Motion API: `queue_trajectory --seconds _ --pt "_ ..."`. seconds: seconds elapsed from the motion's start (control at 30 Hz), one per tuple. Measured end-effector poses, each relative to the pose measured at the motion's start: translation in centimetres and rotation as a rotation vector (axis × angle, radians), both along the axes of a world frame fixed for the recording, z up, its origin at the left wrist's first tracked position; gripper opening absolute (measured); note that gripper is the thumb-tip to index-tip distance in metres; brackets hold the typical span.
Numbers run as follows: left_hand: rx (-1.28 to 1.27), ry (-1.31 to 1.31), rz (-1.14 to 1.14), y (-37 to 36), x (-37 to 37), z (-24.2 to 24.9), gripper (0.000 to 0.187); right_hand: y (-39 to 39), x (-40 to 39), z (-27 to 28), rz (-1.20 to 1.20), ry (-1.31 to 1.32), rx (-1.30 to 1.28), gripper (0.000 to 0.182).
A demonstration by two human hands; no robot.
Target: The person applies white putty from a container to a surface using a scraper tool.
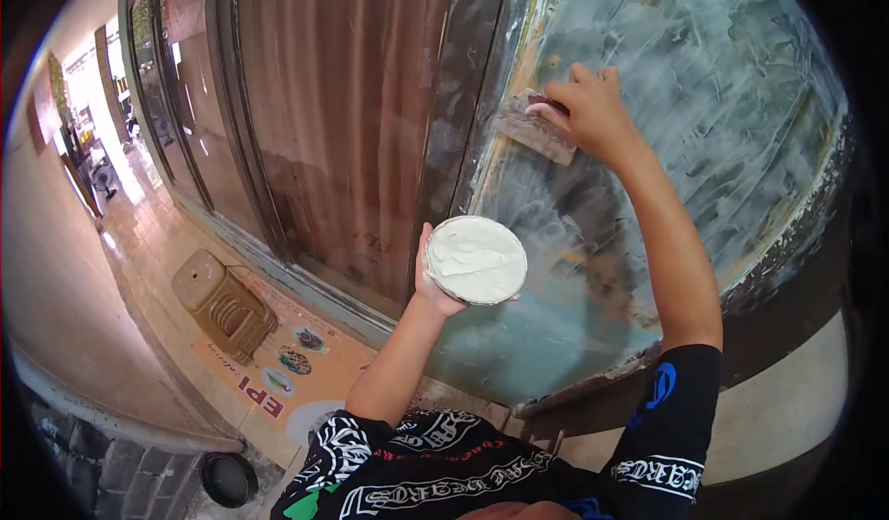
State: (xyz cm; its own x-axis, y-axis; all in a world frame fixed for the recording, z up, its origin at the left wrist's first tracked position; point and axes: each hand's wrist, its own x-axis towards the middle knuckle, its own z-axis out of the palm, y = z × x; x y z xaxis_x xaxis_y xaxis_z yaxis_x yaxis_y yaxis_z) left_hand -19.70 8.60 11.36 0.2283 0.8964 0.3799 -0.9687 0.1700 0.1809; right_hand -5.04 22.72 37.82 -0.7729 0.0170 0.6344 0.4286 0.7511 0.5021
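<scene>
I am wearing a black shirt [435,455] with white letters, and its sleeves are ending above my elbows. In front of it I am carrying a round tub [486,284], filled with white paste [470,247]. My left fingers [425,245] are spreading around the tub from the left side and from below, and one tip is showing at its lower right edge.

Above the tub and to the right, my right fingers [582,75] are bending and pinching the dark grip of a wide scraper [539,138]. The scraper is lying against the left part of a grey-green panel [685,140], and its blade is looking smeared. The panel is spreading to the right of the tub and above it, showing many whitish streaks.

To the upper left of the tub, a brown curtain [333,103] is hanging behind glass. To the lower left, a dark round basin [229,479] is sitting on the ground. Left of the tub, a brown plastic stool [222,302] is standing at an orange banner [306,381]. Farthest, at the upper left, a fan [103,178] is standing near the bright opening.
</scene>
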Motion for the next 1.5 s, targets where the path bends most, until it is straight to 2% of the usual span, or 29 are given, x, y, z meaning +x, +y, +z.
queue_trajectory --seconds 0.07,0.2,0.3,0.33,0.4,0.47,0.53,0.6,0.67,0.7,0.73,0.8,0.9,0.93,1.0,1.07,1.1,1.2,1.23,1.3,1.4,1.47,1.5 --pt "0.049 0.023 0.016 -0.2 -0.3 -0.1 0.091 0.7 0.2 0.7 0.037 0.004 0.065 0.029" --pt "0.009 -0.079 0.001 -0.7 -0.9 -0.3 0.09 0.4 1.7 3.0 -0.018 0.173 0.048 0.025" --pt "0.058 -0.063 0.014 -1.2 -1.2 -0.1 0.091 -0.7 2.0 1.4 0.085 0.122 -0.008 0.028" --pt "0.063 -0.062 0.015 -1.2 -1.2 -0.1 0.091 -0.5 1.7 0.4 0.085 0.123 -0.004 0.028" --pt "0.079 -0.057 0.013 -1.5 -1.0 -0.2 0.092 0.2 1.2 -1.4 0.072 -0.039 0.033 0.027" --pt "0.079 -0.15 -0.041 -1.7 -0.8 -0.1 0.092 1.8 1.4 -0.8 0.056 -0.061 0.1 0.028" --pt "0.008 -0.121 -0.004 -2.1 -0.7 -0.3 0.092 1.9 1.9 1.7 0.062 0.081 0.254 0.023" --pt "0.04 -0.07 0.011 -2.5 -0.8 -0.3 0.091 0.5 2.7 3.3 0.042 0.141 0.21 0.022" --pt "-0.123 0.013 0.155 -2.8 -1.2 -0.4 0.089 -0.6 2.9 3.3 0.087 0.179 0.218 0.022" --pt "-0.047 -0.004 0.109 -3.3 -1.5 0.0 0.087 -0.6 2.7 2.0 0.075 0.146 0.179 0.029" --pt "-0.103 -0.012 0.164 -3.4 -1.7 -0.1 0.087 -0.7 2.2 0.2 0.074 0.142 0.178 0.029" --pt "-0.012 -0.071 0.118 -4.0 -1.9 0.1 0.086 -0.7 1.4 -3.4 0.075 -0.049 0.059 0.03" --pt "-0.01 0.006 0.18 -4.1 -2.1 -0.4 0.087 2.2 1.2 -5.3 0.063 -0.146 0.15 0.028" --pt "-0.043 0.059 0.228 -4.1 -2.2 -0.3 0.087 2.4 1.2 -3.9 0.061 -0.14 0.152 0.028" --pt "0.0 0.014 0.167 -4.5 -2.4 -0.3 0.087 2.4 2.2 0.4 0.018 0.077 0.29 0.025" --pt "-0.035 -0.027 0.204 -4.6 -2.6 -0.9 0.088 1.2 3.8 4.1 -0.014 0.177 0.271 0.024" --pt "0.064 -0.015 0.134 -4.9 -2.6 -0.4 0.088 0.8 4.0 4.9 -0.044 0.275 0.253 0.022" --pt "-0.05 0.026 0.217 -5.2 -2.8 -0.8 0.088 -0.7 4.2 3.1 -0.002 0.19 0.226 0.023" --pt "-0.127 0.035 0.266 -5.1 -2.8 -1.1 0.088 -0.7 3.6 0.8 0.074 0.121 0.176 0.024" --pt "-0.071 0.013 0.23 -5.1 -2.8 -1.1 0.089 -1.0 2.5 -4.3 0.01 -0.084 0.074 0.03" --pt "-0.037 0.017 0.174 -5.2 -2.5 -0.8 0.09 0.9 1.9 -8.5 0.066 -0.268 0.163 0.031" --pt "-0.109 0.057 0.231 -5.0 -2.5 -1.1 0.09 2.1 2.5 -5.1 0.027 -0.18 0.233 0.03" --pt "-0.005 -0.007 0.138 -5.4 -2.4 -0.5 0.09 2.6 2.9 -2.7 -0.01 -0.1 0.306 0.029"
